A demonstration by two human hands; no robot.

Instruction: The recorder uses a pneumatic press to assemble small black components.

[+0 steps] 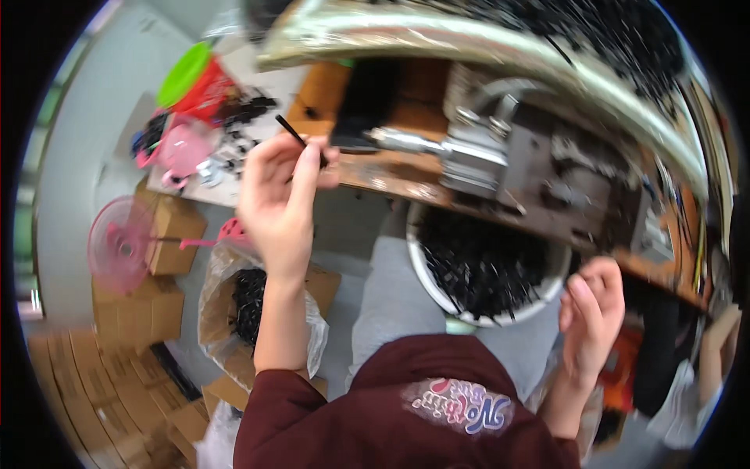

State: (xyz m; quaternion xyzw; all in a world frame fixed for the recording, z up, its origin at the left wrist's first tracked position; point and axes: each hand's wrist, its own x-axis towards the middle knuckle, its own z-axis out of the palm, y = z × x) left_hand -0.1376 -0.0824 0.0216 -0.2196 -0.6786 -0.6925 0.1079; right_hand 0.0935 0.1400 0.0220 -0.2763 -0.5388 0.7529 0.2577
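My left hand (pixel 283 207) is raised over the near edge of the bench, left of a metal fixture. Its thumb and fingers pinch a thin black rod (pixel 289 130), which slants up to the left. At the lower right, my right hand (pixel 595 316) is closed, with fingers curled toward the thumb; anything inside is hidden. It is nearest the bench's front edge and the white bucket (pixel 413 262) on my lap, which is filled with thin black pieces. The metal fixture (pixel 475 160), with a silver cylinder (pixel 406 141) pointing left, sits on a dark base plate (pixel 539 191).
Behind the fixture lies a large plastic-wrapped rim (pixel 375 37) around a heap of black strips (pixel 617 39). At left are a red and green bucket (pixel 205 92), a pink fan (pixel 123 244), a lined box of black pieces (pixel 248 301) and cardboard boxes (pixel 117 391).
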